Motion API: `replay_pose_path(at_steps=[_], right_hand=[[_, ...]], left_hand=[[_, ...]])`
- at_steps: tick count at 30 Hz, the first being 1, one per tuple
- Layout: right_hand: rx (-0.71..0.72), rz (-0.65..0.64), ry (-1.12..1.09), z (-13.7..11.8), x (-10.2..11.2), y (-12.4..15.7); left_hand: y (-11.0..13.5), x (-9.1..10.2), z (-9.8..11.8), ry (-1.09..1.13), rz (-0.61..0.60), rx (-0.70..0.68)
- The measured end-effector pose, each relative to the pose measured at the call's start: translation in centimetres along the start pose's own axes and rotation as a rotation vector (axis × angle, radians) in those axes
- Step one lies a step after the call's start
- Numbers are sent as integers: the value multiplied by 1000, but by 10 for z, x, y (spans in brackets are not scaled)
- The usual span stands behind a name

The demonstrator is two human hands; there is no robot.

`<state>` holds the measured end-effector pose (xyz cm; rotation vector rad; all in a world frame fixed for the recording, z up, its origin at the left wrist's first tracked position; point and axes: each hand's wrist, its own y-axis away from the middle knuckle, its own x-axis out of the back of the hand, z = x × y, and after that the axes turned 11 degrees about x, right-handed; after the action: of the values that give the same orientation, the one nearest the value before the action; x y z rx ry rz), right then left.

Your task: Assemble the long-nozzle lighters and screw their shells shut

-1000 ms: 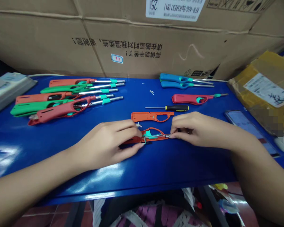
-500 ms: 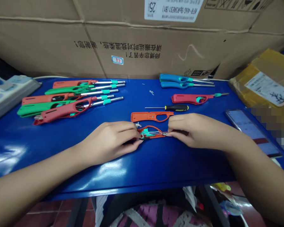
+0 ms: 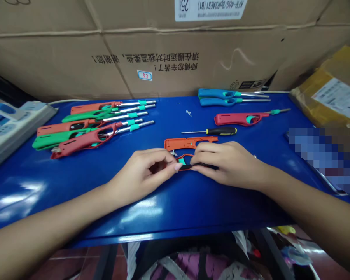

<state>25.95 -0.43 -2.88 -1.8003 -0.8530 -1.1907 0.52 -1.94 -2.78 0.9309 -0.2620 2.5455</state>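
My left hand (image 3: 147,169) and my right hand (image 3: 221,161) meet over an opened orange lighter body (image 3: 184,160) with a teal trigger, lying on the blue table (image 3: 76,182). Both hands pinch it from either side, fingertips almost touching, and they hide most of it. Its separate orange cover half (image 3: 186,142) lies just behind the fingers. A black and yellow screwdriver (image 3: 218,131) lies behind that.
Several red, orange and green long-nosed lighters (image 3: 90,124) lie in a group at the back left. Two blue lighters (image 3: 227,97) and one red lighter (image 3: 245,118) lie at the back right. Cardboard boxes (image 3: 175,50) wall the back; a power strip (image 3: 14,124) sits left.
My right hand has slid left along the lighter body until its fingers nearly meet my left hand's. The camera has shifted slightly, moving the scene right.
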Motion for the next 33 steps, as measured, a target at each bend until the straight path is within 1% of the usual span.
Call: replay_pose_path(at_steps=[4,9,16,23,29,33], right_hand=[[-9,-2,-78,2,-5,-2],[-21,-44,-78,2,-7,-2],[-39,-64,-95,1,-6,-2],[-77,-73,-113,1,-6,-2],[-96,-72,-106,1,-7,-3],[-98,-73,-135,2,-5,-2]], left_hand=[[-1,0,-5,-13,33,-10],[-1,1,-6,10,68,-10],[0,0,-6,16,105,-135],[1,0,-10,6,76,-214],[2,0,-12,-38,23,-260],[3,0,-12,-44,38,-285]])
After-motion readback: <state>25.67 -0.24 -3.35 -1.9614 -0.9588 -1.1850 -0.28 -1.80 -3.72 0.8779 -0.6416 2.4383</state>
